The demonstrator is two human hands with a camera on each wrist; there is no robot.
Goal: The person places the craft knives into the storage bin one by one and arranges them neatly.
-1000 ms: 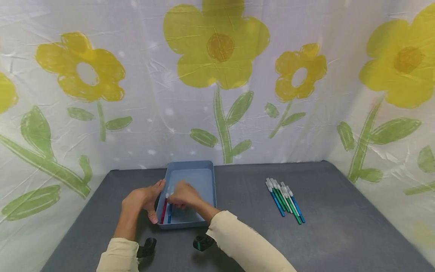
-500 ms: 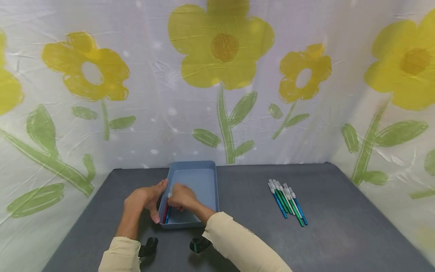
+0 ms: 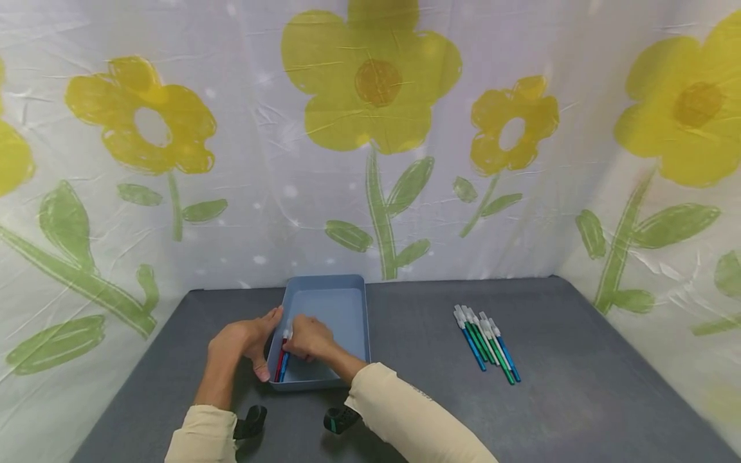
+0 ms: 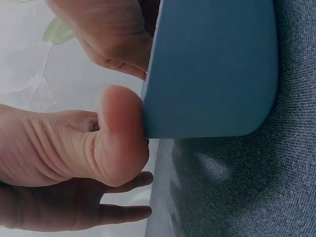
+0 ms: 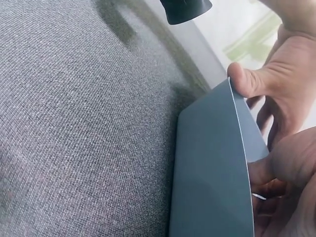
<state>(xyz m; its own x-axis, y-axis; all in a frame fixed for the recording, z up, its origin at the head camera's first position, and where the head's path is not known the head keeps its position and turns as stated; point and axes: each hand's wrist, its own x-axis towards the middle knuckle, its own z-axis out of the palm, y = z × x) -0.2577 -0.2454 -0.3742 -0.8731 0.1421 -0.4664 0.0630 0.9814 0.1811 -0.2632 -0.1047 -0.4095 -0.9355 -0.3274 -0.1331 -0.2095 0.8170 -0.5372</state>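
Two pens [image 3: 283, 368] lie in tray [image 3: 338, 303], sleeve print [image 3: 420, 393] unreadable.

We see a left hand [image 5: 291, 76] resting its thumb on the corner rim of a blue-grey, straight-walled tray [image 5: 210, 158], which stands on a grey, woven-cloth worktop [image 5: 89, 123]. The right hand [image 5: 298, 170] is partly behind the near wall; what its fingers hold, we can't quite make out.
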